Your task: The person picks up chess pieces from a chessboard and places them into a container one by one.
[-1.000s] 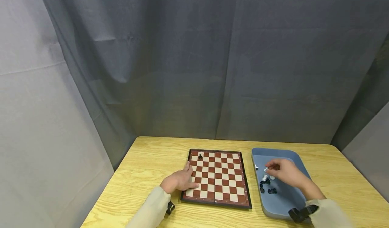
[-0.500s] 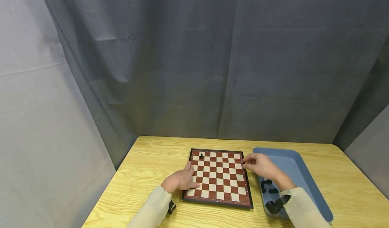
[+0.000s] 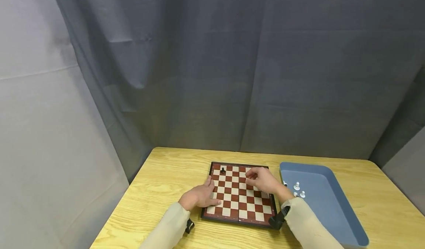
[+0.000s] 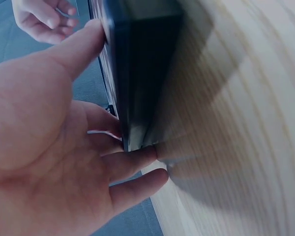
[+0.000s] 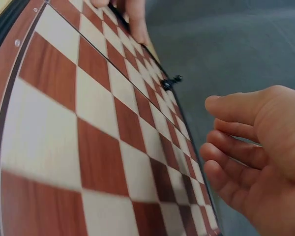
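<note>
A red-and-cream folding chessboard (image 3: 229, 204) lies on the table. One small black chess piece (image 3: 223, 170) stands on a light square near its far left corner. My left hand (image 3: 199, 197) is spread along the board's left edge, thumb on the top face; the left wrist view shows its ring and little fingertips down at the tabletop. My right hand (image 3: 262, 179) hovers over the board's right half, fingers loosely bent. In the right wrist view a gap shows between thumb (image 5: 236, 104) and fingers, with no piece visible there.
A blue tray (image 3: 346, 208) stands to the right of the board, with several white chess pieces (image 3: 297, 186) in it. My right forearm covers the tray's near left part. The wooden table (image 3: 159, 179) ends at a grey curtain (image 3: 206, 75).
My right hand has moved left from above the tray, past the board's right edge, to over the board. The left hand stays on the board, and the black piece keeps its square.
</note>
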